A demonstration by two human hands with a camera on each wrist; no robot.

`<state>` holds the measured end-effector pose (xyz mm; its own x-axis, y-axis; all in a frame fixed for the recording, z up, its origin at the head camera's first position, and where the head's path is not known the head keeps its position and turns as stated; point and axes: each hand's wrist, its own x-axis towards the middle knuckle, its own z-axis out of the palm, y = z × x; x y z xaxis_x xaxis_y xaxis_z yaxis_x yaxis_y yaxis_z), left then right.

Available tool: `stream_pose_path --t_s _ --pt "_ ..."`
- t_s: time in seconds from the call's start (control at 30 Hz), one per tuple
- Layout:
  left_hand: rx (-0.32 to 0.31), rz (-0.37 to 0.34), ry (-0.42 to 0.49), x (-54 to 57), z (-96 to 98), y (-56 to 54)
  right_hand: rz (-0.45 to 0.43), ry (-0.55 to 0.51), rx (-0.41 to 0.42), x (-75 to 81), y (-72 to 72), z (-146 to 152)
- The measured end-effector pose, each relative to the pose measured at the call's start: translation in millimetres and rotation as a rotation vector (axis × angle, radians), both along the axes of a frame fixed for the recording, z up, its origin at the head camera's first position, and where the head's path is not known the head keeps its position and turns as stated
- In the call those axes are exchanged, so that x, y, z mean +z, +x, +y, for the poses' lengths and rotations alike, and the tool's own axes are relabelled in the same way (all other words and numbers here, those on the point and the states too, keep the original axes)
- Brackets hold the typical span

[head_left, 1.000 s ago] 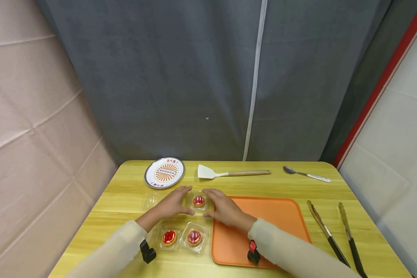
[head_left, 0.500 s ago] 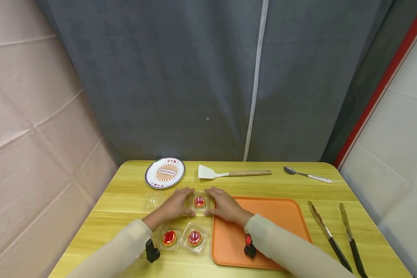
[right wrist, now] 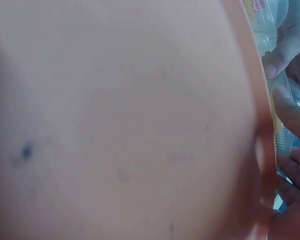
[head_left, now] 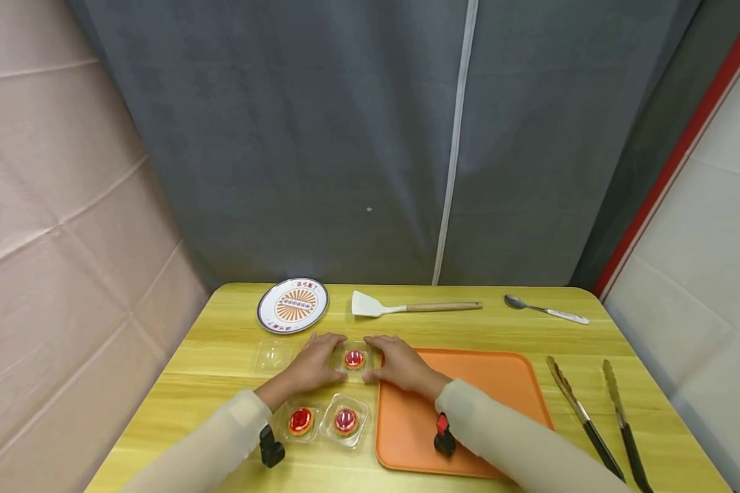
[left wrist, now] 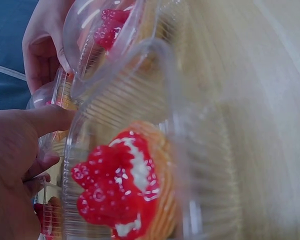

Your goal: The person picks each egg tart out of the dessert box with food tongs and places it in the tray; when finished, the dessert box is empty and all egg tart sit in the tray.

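Note:
A clear plastic clamshell box with a red-topped fruit tart inside lies between my two hands. My left hand grips its left side, thumb near me and fingers at the far side. On its right side my right hand holds it the same way, its wrist above the orange tray. Two more boxed tarts, a left one and a right one, sit nearer me. Left of my left hand lies another clear plastic piece, partly hidden by that hand.
A patterned plate, a white spatula with a wooden handle and a spoon lie along the back of the wooden table. Black-handled tongs lie at the right. A grey curtain hangs behind the table.
A second ago my hands stood a little further left; they and the box between them have shifted slightly right. Over the last half second they have stayed almost still.

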<state>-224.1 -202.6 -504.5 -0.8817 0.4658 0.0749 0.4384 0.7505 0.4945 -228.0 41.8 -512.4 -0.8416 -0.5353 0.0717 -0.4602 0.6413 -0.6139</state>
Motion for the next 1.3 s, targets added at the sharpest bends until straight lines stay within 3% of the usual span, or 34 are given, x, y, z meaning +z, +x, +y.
stream_pose_path --t_s 0.53,1.03,1.3 --pt "0.029 -0.008 0.020 -4.5 0.2 -2.2 -0.107 -0.093 -0.002 -1.0 -2.7 3.7" --pt "0.020 -0.024 0.019 -4.8 -1.4 -3.0 -0.019 -0.028 0.021 -6.7 -1.7 4.7" --pt "0.014 -0.018 0.007 -3.7 -0.5 -2.0 -0.026 -0.067 0.008 -5.7 -2.1 2.8"
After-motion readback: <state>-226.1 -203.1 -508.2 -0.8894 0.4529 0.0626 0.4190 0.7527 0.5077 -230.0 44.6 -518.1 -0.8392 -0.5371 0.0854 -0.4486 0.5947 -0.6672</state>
